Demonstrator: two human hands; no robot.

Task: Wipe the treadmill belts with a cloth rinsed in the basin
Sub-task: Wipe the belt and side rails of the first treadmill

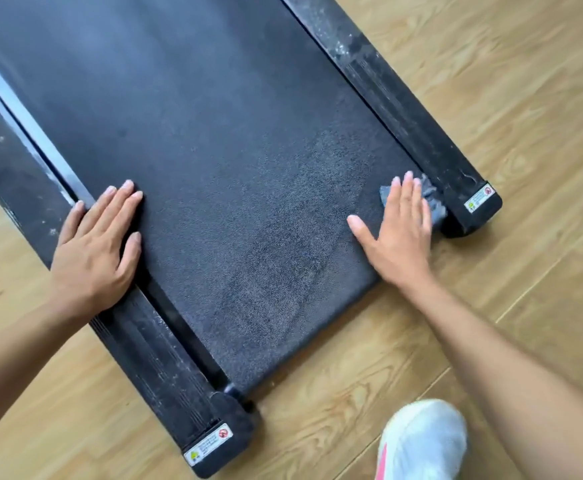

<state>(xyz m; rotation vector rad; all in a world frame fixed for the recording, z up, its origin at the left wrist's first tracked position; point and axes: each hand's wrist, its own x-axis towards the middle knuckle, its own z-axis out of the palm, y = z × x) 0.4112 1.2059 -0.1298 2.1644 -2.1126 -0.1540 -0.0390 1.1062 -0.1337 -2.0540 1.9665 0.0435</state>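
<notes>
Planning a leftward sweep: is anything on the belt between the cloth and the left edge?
Nothing lies on the belt in between. The cloth is under the flat right hand at the belt's right edge; only the left hand rests at the left edge, fingers on the belt, palm on the side rail.

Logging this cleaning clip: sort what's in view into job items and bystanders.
Job: treadmill belt; grey cloth; right hand pressing it flat; left hand resting at the belt's edge.
Just there: dusty side rail; warning sticker; white shoe; wooden floor.
</notes>
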